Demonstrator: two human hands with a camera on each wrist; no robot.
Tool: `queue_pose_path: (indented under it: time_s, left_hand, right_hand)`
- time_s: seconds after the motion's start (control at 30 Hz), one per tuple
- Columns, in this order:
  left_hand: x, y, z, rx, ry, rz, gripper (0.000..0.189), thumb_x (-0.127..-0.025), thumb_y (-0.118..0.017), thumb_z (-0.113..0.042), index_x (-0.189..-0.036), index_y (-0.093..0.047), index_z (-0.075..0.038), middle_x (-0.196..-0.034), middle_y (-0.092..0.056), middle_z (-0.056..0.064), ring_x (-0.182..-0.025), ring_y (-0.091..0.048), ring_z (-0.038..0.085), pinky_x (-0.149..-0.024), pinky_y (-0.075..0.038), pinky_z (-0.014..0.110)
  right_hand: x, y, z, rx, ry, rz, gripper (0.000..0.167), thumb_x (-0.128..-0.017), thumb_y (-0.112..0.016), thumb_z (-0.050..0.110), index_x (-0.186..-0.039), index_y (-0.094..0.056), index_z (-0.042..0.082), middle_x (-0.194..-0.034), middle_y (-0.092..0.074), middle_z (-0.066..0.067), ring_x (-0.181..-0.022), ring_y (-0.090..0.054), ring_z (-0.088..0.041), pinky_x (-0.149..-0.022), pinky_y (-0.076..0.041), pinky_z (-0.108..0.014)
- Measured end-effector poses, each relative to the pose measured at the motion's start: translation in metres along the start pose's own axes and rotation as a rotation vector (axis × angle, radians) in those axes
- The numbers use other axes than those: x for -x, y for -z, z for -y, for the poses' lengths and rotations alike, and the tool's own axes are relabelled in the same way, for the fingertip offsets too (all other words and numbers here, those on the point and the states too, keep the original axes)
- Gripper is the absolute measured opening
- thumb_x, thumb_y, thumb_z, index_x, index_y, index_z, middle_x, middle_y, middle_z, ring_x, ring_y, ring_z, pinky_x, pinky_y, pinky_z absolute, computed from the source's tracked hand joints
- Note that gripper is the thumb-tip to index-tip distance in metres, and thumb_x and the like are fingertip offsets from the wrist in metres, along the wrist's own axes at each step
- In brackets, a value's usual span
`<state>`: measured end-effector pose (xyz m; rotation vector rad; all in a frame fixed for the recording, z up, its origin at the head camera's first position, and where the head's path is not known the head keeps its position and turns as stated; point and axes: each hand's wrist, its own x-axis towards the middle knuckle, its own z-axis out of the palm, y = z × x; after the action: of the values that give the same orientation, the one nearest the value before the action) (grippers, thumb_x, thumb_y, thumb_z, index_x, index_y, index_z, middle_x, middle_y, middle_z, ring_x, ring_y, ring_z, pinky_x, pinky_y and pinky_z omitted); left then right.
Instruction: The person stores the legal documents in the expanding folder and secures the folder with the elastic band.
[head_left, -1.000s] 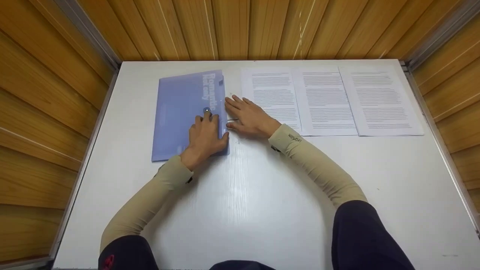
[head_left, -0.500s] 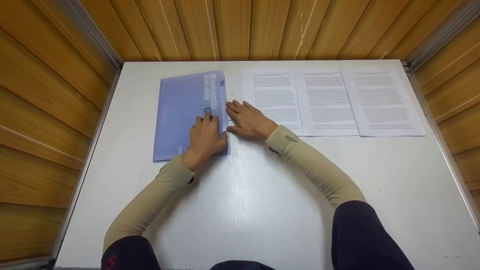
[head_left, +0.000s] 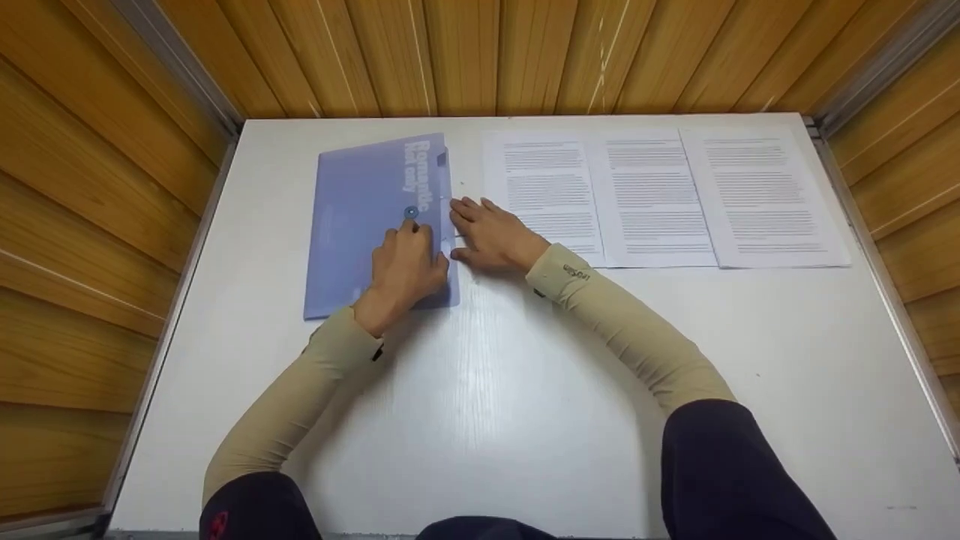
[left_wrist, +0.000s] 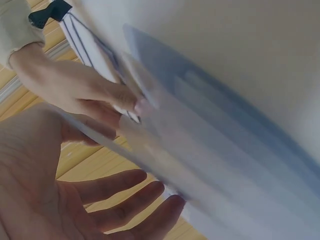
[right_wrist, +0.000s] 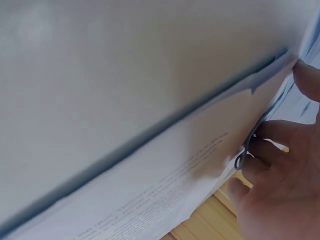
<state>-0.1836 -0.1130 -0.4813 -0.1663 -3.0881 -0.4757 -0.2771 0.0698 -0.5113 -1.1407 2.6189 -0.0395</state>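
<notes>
A translucent blue document folder (head_left: pixel 345 225) with white lettering lies on the white table. A small round button (head_left: pixel 411 212) sits on its cover. My left hand (head_left: pixel 405 266) rests on the folder, its forefinger reaching to the near side of the button and its thumb lying toward the right edge. In the left wrist view the other fingers (left_wrist: pixel 135 200) are loosely bent against the folder. My right hand (head_left: pixel 495 238) lies with fingers spread, fingertips at the folder's right edge. In the right wrist view a dark cord with a looped end (right_wrist: pixel 241 159) runs by its fingers.
Three printed paper stacks, left (head_left: pixel 544 165), middle (head_left: pixel 652 199) and right (head_left: pixel 765 199), lie side by side at the back right of the table (head_left: pixel 525 420); my right hand overlaps the left one. Wood-panelled walls (head_left: pixel 465 60) enclose the back and sides.
My left hand has shifted slightly left and its thumb has drawn in from the folder's right edge. The forefinger now leaves more of the button showing. The right hand stays nearly still.
</notes>
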Motion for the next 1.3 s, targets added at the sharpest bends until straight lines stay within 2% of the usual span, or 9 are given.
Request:
queue_pose_path:
  time_s: [0.17, 0.33, 0.57, 0.77, 0.87, 1.0, 1.1, 1.3]
  left_hand:
    - [0.0, 0.013, -0.003, 0.027, 0.015, 0.023, 0.029, -0.094, -0.065, -0.022, -0.104, -0.072, 0.004, -0.121, -0.069, 0.022, -0.101, -0.069, 0.046, -0.079, -0.06, 0.064]
    - [0.001, 0.023, -0.005, 0.028, -0.009, 0.027, 0.021, -0.091, -0.063, -0.014, -0.094, -0.073, 0.005, -0.115, -0.07, 0.022, -0.099, -0.07, 0.046, -0.077, -0.061, 0.064]
    - [0.002, 0.038, -0.008, 0.035, -0.017, 0.047, 0.015, -0.09, -0.062, -0.005, -0.092, -0.073, 0.005, -0.101, -0.073, 0.026, -0.091, -0.073, 0.049, -0.072, -0.061, 0.062]
    - [0.005, 0.048, -0.007, 0.057, -0.019, 0.003, 0.014, -0.089, -0.061, 0.001, -0.08, -0.071, 0.004, -0.087, -0.074, 0.025, -0.078, -0.073, 0.04, -0.066, -0.06, 0.057]
    - [0.008, 0.053, -0.004, 0.071, -0.016, -0.023, 0.017, -0.088, -0.059, 0.003, -0.073, -0.069, 0.002, -0.082, -0.073, 0.024, -0.073, -0.068, 0.033, -0.063, -0.06, 0.056]
    - [0.011, 0.062, -0.001, 0.104, -0.017, -0.049, 0.018, -0.087, -0.058, 0.007, -0.073, -0.069, 0.004, -0.081, -0.073, 0.025, -0.069, -0.06, 0.028, -0.059, -0.056, 0.053]
    - [0.013, 0.068, 0.003, 0.129, -0.02, -0.073, 0.018, -0.087, -0.057, 0.009, -0.072, -0.067, 0.004, -0.078, -0.072, 0.025, -0.069, -0.055, 0.027, -0.058, -0.052, 0.05]
    - [0.017, 0.079, 0.013, 0.21, -0.038, -0.106, 0.018, -0.08, -0.055, 0.012, -0.066, -0.059, 0.002, -0.071, -0.063, 0.016, -0.069, -0.049, 0.026, -0.057, -0.043, 0.041]
  right_hand:
    - [-0.001, -0.001, 0.0, 0.003, 0.001, -0.013, 0.082, -0.11, -0.045, 0.053, -0.169, -0.022, 0.001, -0.179, -0.015, -0.015, -0.166, -0.014, -0.033, -0.135, -0.009, -0.047]
    - [0.0, 0.001, 0.002, 0.011, 0.003, -0.007, 0.082, -0.11, -0.046, 0.053, -0.168, -0.023, 0.0, -0.178, -0.016, -0.017, -0.166, -0.014, -0.035, -0.135, -0.01, -0.047]
    - [0.001, 0.0, 0.002, 0.017, -0.003, 0.004, 0.083, -0.111, -0.043, 0.054, -0.169, -0.02, 0.0, -0.179, -0.014, -0.017, -0.166, -0.013, -0.035, -0.135, -0.009, -0.046]
    - [0.002, 0.001, 0.003, 0.0, -0.001, 0.012, 0.083, -0.111, -0.043, 0.053, -0.169, -0.018, -0.002, -0.179, -0.012, -0.018, -0.166, -0.012, -0.035, -0.135, -0.008, -0.046]
    - [0.001, 0.002, 0.004, 0.01, -0.003, 0.024, 0.083, -0.111, -0.043, 0.053, -0.169, -0.018, -0.002, -0.179, -0.012, -0.017, -0.166, -0.012, -0.034, -0.136, -0.009, -0.045]
    - [0.0, 0.002, 0.003, 0.01, -0.012, 0.037, 0.084, -0.111, -0.043, 0.054, -0.169, -0.017, -0.001, -0.179, -0.011, -0.016, -0.167, -0.011, -0.033, -0.136, -0.009, -0.044]
    - [-0.001, 0.002, 0.003, -0.005, -0.014, 0.033, 0.084, -0.111, -0.044, 0.053, -0.169, -0.017, -0.001, -0.179, -0.01, -0.016, -0.167, -0.011, -0.033, -0.136, -0.008, -0.044]
    - [-0.001, 0.002, 0.003, -0.012, -0.01, 0.029, 0.083, -0.111, -0.043, 0.053, -0.169, -0.017, -0.002, -0.179, -0.009, -0.016, -0.167, -0.01, -0.034, -0.136, -0.007, -0.044]
